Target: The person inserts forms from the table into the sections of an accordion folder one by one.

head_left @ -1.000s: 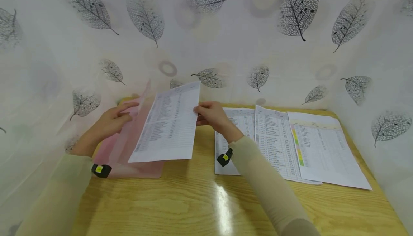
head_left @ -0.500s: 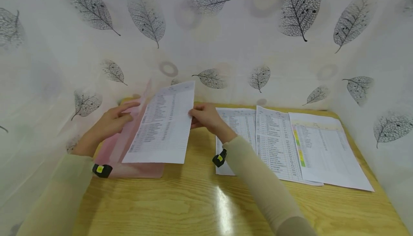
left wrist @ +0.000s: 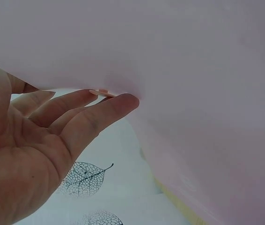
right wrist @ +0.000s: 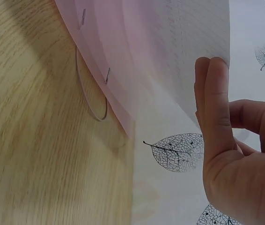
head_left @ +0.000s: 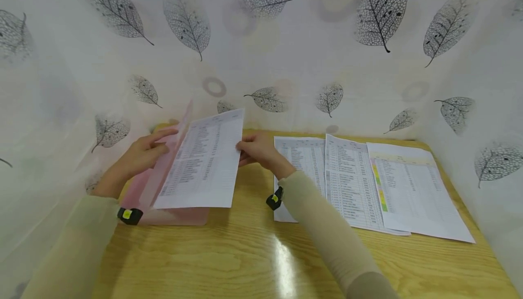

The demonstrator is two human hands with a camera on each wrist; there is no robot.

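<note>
On the left of the table, a pink plastic folder (head_left: 184,217) stands open with its cover raised. My left hand (head_left: 143,156) holds the edge of that cover; the left wrist view shows the fingertips (left wrist: 128,102) against the pink sheet (left wrist: 193,70). A printed paper sheet (head_left: 202,163) leans over the folder's opening. My right hand (head_left: 261,149) pinches its right edge, fingers behind and thumb in front. From the right wrist, the fingers (right wrist: 217,98) lie along the sheet's back. The sheet's left edge reaches the folder's inner fold.
Printed sheets lie to the right: one sheet (head_left: 300,151) partly behind the right forearm, another sheet (head_left: 351,190) overlapping it, and a third sheet (head_left: 416,194) with yellow and green marks. A thin elastic loop (right wrist: 88,105) hangs at the folder's edge. Leaf-patterned cloth (head_left: 286,40) surrounds the wooden table (head_left: 204,262).
My right hand has moved left, carrying the sheet closer to the folder's fold and slightly lower. The left hand has kept the cover raised in the same place.
</note>
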